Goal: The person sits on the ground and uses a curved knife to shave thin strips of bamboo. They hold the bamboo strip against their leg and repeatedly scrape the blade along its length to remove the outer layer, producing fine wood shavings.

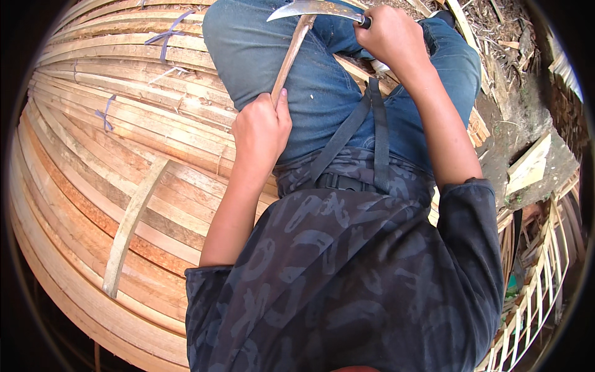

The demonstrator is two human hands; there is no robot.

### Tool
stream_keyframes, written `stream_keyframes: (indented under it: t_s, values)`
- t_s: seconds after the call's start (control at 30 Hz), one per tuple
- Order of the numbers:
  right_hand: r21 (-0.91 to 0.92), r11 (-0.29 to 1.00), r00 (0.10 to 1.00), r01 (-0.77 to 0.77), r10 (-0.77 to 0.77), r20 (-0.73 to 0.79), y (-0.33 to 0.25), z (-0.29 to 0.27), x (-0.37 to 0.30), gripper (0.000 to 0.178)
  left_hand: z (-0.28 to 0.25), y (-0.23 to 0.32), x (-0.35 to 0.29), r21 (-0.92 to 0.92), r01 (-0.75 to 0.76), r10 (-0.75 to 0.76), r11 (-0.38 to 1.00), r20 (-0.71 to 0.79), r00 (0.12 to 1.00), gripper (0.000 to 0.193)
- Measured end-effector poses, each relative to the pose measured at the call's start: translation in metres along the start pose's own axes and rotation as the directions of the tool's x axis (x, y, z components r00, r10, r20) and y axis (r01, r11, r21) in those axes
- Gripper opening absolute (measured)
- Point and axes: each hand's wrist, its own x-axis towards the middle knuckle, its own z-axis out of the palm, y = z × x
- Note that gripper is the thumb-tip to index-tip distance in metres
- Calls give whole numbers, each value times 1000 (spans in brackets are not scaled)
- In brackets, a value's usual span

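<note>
My left hand (pixel 261 127) is closed round the lower end of a narrow wooden stick (pixel 291 59), which slants up and to the right over my left thigh. In my right hand (pixel 392 37) is the dark handle of a curved knife (pixel 316 8), gripped in a fist above my right knee. Its blade reaches left, tip outward, and crosses the stick's upper end. Blade and stick seem to touch there, though the exact contact is hard to make out.
Long wooden slats (pixel 80 180) lie stacked on the left, some bundled with purple ties (pixel 166 36). A short loose slat (pixel 133 229) rests across them. At right are a stone slab (pixel 539 167), wood shavings (pixel 505 43) and a wooden lattice (pixel 536 291).
</note>
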Motion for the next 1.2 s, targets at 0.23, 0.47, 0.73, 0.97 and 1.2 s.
stream_keyframes:
  t_s: [0.23, 0.47, 0.73, 0.97, 1.2]
  values:
    - [-235, 970, 997, 67, -72, -13, 17, -23, -3, 21, 6, 0, -3, 0, -2, 2, 1000, -41, 999, 45]
    - [-262, 964, 998, 44, -32, 50, 38, -10, 4, 18, 6, -2, -8, -57, 7, -10, 998, -51, 999, 42]
    - [-365, 931, 1000, 12, -12, 3, 61, 9, 31, 18, 6, 6, -6, -35, 28, -30, 999, -43, 999, 43]
    - [-432, 830, 926, -353, 375, -39, 260, -4, 91, 46, 5, 4, -3, 33, 0, 0, 999, -15, 1000, 52]
    - [-111, 945, 951, -309, 306, -44, 99, -26, -5, 38, 3, 5, 0, 47, -13, 13, 999, 3, 1000, 62]
